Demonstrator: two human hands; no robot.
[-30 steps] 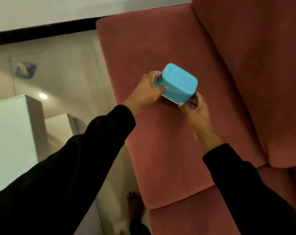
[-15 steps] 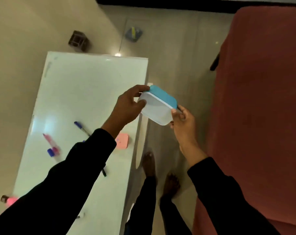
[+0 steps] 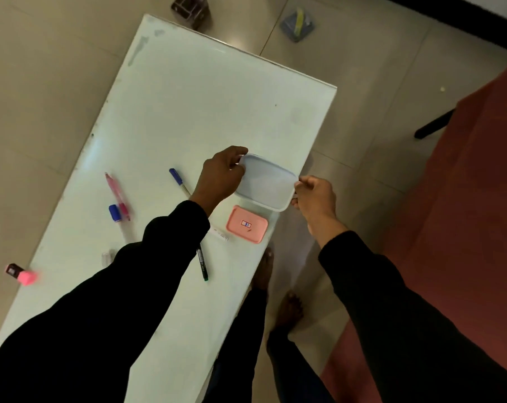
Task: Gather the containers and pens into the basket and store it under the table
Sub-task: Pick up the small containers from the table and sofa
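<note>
A rectangular container with a white lid [image 3: 265,183] hangs over the right edge of the white table [image 3: 205,106], held at both ends: my left hand [image 3: 221,175] grips its left end and my right hand [image 3: 314,196] its right end. Just below it a small pink container [image 3: 247,224] lies on the table. Scattered on the tabletop are a blue-capped pen [image 3: 179,181], a pink pen [image 3: 117,196] beside a blue cap [image 3: 115,212], and a dark pen [image 3: 202,263] partly under my left sleeve. No basket is in view.
A pink highlighter [image 3: 22,274] lies at the table's left edge. On the tiled floor sit a dark brown block [image 3: 191,8] and a grey-blue object [image 3: 297,24]. A red sofa [image 3: 464,213] fills the right side. My bare feet [image 3: 278,292] stand between table and sofa.
I have turned from the sofa to the table, carrying the container in both hands. It is now turned lid up and lowered over the table's right edge.
</note>
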